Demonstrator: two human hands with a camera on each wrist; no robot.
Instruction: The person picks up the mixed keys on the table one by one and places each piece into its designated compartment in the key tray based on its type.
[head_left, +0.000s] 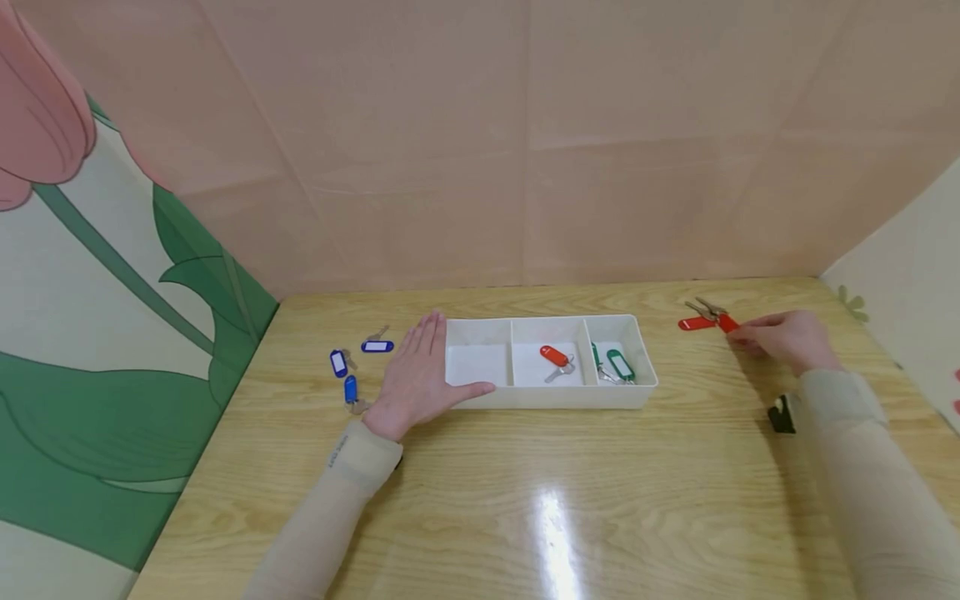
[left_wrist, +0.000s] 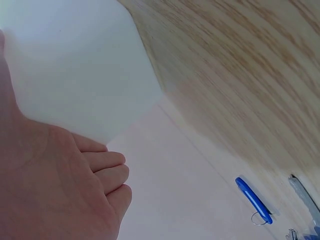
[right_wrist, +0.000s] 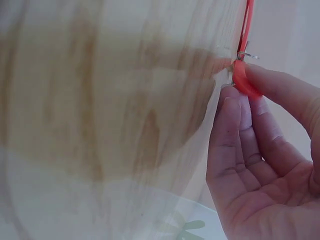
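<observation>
My right hand [head_left: 787, 340] pinches a red key tag [right_wrist: 243, 80] between thumb and fingertips at the right of the table. A second red key tag [head_left: 697, 323] lies just left of it, with keys [head_left: 708, 308] crossing between the two. With straight fingers and thumb spread, my left hand [head_left: 420, 375] rests against the left end of a white three-section tray [head_left: 547, 398]. In the tray's middle section lies a red key tag [head_left: 553, 356] with its key. Green key tags [head_left: 620, 365] with keys lie in the right section; the left section holds nothing visible.
Left of my left hand several blue key tags [head_left: 339, 362] with keys lie on the wooden table [head_left: 480, 500]. A pinkish-beige sheet [head_left: 525, 167] rises behind the table. Flower-patterned panels [head_left: 120, 333] stand on both sides.
</observation>
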